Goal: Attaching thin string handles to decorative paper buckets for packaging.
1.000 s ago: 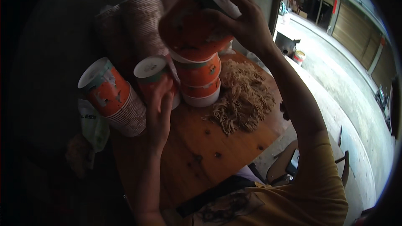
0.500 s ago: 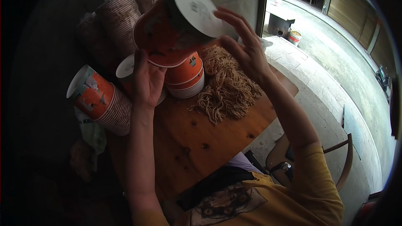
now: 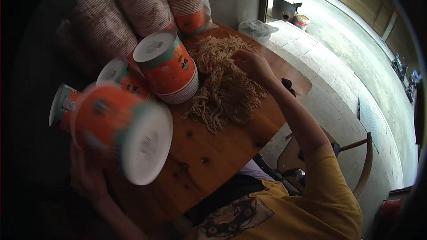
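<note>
My left hand (image 3: 86, 173) holds an orange paper bowl (image 3: 120, 129) tilted on its side, its white bottom facing me, low at the left of the wooden table (image 3: 213, 155). My right hand (image 3: 251, 62) rests on a heap of pale dry noodles (image 3: 222, 84) in the middle of the table, fingers curled into the strands. A stack of upside-down orange bowls (image 3: 167, 66) stands just left of the noodles. Two more bowl stacks, one behind it (image 3: 118, 78) and one at the far left (image 3: 62, 104), lie further left.
Long sleeves of stacked bowls in clear plastic (image 3: 142, 4) lean against the wall behind the table. A wooden chair (image 3: 356, 160) stands at my right. A white bag (image 3: 258, 29) and a small bucket (image 3: 302, 20) sit on the concrete floor beyond.
The bowl came off the top of the stack and swung down to the left in my left hand. My right hand let go of it and went onto the noodles.
</note>
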